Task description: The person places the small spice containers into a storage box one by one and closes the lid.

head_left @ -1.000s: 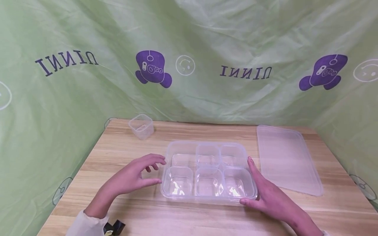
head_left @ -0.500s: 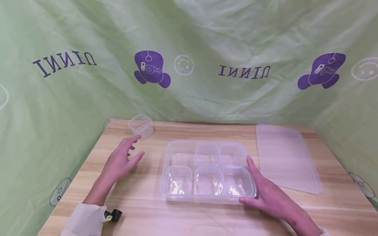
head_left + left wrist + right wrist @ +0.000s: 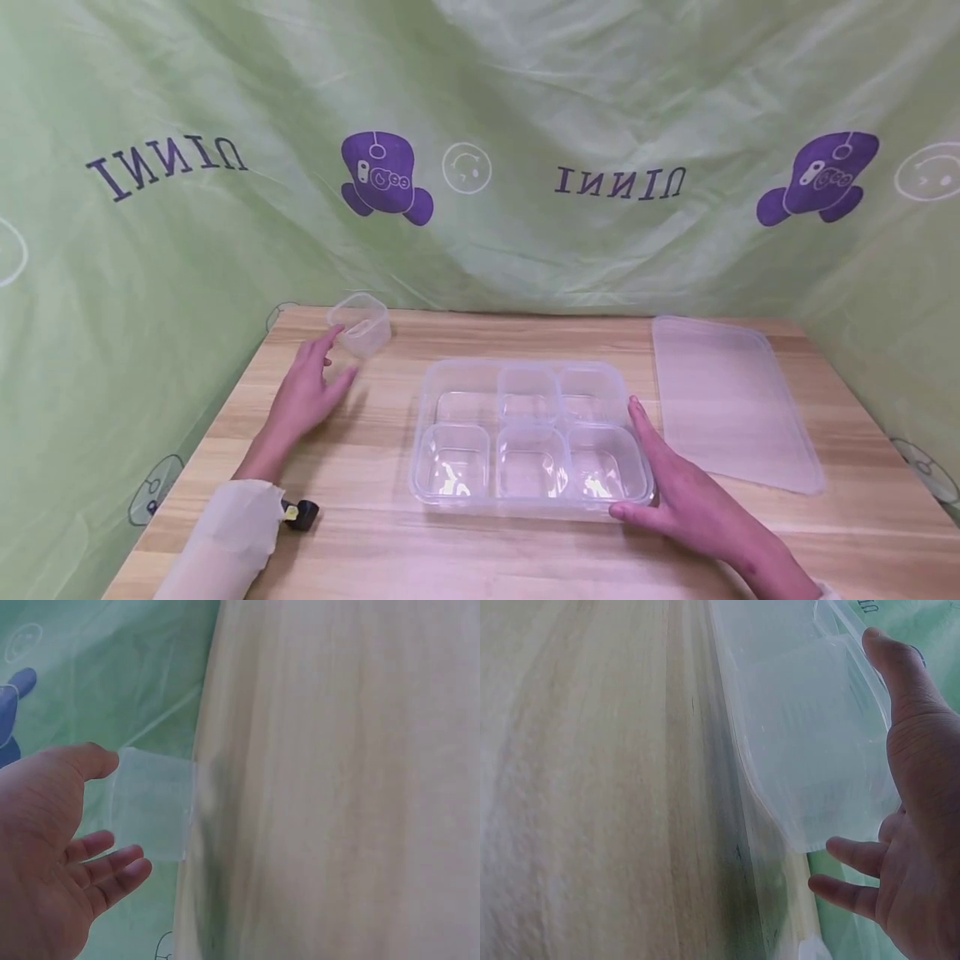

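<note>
A small clear square container (image 3: 363,332) stands at the table's back left. My left hand (image 3: 303,392) reaches beside it, thumb and fingers spread, the index fingertip at its left side; whether it touches is unclear. In the left wrist view the thumb and fingers lie around the container (image 3: 154,806) without closing on it. A large clear plastic box (image 3: 525,506) sits mid-table with several small square containers inside. My right hand (image 3: 693,504) rests against its right end, thumb at the near corner, fingers extended along the side. The right wrist view shows the thumb at the box's rim (image 3: 885,697).
A flat translucent lid (image 3: 735,408) lies on the table to the right of the box. Green printed cloth (image 3: 510,250) hangs close behind the wooden table (image 3: 375,542) and at its sides. A small black object (image 3: 302,515) shows by the left sleeve.
My left hand has moved from the left end of the large box back and left to the small container. The right hand has stayed at the box's right end.
</note>
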The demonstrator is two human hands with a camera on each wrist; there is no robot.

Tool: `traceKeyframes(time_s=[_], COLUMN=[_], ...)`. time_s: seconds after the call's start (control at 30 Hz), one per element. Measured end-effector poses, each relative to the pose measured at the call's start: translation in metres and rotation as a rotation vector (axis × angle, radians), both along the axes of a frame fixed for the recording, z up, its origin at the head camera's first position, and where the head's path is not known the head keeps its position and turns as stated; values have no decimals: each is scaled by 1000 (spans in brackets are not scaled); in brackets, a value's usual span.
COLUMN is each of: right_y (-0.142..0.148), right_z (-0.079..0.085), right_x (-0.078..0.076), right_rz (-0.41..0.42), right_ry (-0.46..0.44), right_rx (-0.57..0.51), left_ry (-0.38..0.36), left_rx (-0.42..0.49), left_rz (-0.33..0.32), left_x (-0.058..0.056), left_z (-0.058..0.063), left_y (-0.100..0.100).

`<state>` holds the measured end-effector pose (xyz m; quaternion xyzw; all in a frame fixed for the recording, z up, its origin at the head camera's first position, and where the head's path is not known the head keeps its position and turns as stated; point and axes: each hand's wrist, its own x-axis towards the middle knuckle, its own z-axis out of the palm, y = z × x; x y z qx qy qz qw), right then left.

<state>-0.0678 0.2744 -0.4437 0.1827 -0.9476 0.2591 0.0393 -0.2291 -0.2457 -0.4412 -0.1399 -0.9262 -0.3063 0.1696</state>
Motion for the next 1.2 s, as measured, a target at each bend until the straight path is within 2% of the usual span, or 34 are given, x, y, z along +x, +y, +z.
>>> traceKeyframes(time_s=[0.17, 0.43, 0.57, 0.77, 1.2], right_y=[0, 1, 0, 0, -1], right_z=[1, 2, 2, 2, 2], right_x=[1, 1, 0, 1, 2], right_rz=[-5, -3, 5, 9, -2], right_ry=[9, 0, 1, 5, 6], right_rx=[1, -6, -12, -10, 12], left_ry=[-51, -140, -172, -182, -183], left_rx=[31, 33, 45, 65, 102], left_rz=[39, 82, 78, 78, 89], left_x=[-15, -27, -31, -37, -41], left_z=[2, 4, 3, 0, 7], left_y=[2, 0, -3, -5, -5])
